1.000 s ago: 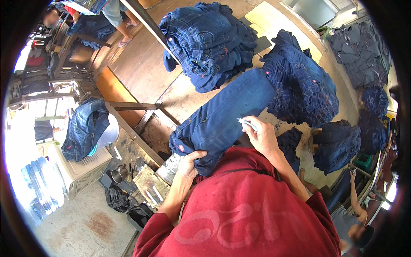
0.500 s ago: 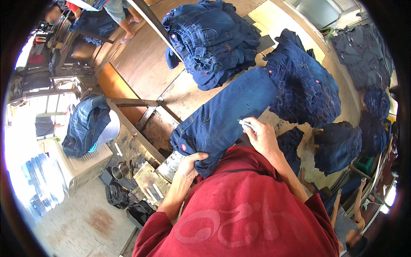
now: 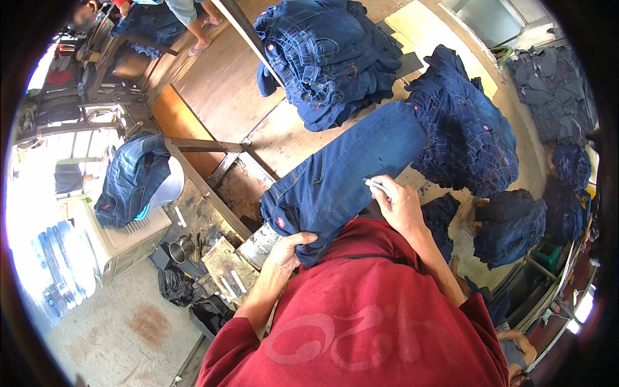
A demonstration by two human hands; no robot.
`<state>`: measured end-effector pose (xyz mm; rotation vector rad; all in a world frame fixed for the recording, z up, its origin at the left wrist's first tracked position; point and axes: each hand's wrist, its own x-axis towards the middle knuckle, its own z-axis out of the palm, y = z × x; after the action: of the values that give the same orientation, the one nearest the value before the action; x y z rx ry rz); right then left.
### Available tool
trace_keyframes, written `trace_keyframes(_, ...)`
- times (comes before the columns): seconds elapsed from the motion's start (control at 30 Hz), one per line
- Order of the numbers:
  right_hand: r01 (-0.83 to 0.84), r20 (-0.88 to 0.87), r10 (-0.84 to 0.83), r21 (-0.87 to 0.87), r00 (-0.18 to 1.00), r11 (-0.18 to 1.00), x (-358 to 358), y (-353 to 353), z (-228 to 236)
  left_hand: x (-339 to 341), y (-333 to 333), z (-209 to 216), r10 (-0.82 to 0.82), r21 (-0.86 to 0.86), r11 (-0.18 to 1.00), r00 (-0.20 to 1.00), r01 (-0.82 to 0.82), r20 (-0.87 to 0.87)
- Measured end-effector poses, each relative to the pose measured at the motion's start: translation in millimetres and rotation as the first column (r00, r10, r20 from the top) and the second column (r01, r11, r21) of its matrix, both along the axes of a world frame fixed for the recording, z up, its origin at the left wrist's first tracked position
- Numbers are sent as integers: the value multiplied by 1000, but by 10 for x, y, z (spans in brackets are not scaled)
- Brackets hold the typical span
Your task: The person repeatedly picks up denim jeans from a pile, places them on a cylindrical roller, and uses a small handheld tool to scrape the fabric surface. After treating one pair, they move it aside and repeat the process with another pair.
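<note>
Gripping dark blue denim jeans (image 3: 342, 177) with left hand (image 3: 287, 248), right hand (image 3: 400, 206) pinching white marker (image 3: 376, 188); fabric slip could smear our mark.

A worn wooden worktable (image 3: 271, 138) has one pair of dark jeans (image 3: 342, 174) spread flat near, with jeans stacks (image 3: 335, 55) far and right (image 3: 467, 132).

A small round red label (image 3: 281, 223) sits on the jeans' waistband; similar red dots, apparently labels, mark the stacked jeans (image 3: 269, 48).
</note>
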<state>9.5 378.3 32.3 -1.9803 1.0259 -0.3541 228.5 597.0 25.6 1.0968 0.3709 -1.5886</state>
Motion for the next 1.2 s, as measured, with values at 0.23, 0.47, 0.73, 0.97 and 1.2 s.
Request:
trace_keyframes(0.23, 2, -23, -2, 0, 1000, 1000, 2, -15, -23, -22, 19, 17, 40, 5, 999, 999, -40, -15)
trace_keyframes(0.47, 19, -37, -21, -47, 999, 999, -54, -15, -50, -18, 80, -120, 53, 29, 998, 998, -53, -18)
trace_keyframes(0.73, -30, -123, 27, -20, 992, 999, -90, -4, -14, -35, 54, -66, 107, -14, 994, 993, -108, -45)
trace_keyframes(0.97, 8, -88, -11, -33, 996, 999, -78, 34, -31, -30, 53, -81, 105, -38, 994, 993, -107, -50)
trace_keyframes(1.2, 6, -67, -9, -52, 998, 999, -64, 50, -20, -61, 79, -69, 125, -77, 989, 991, -128, -47)
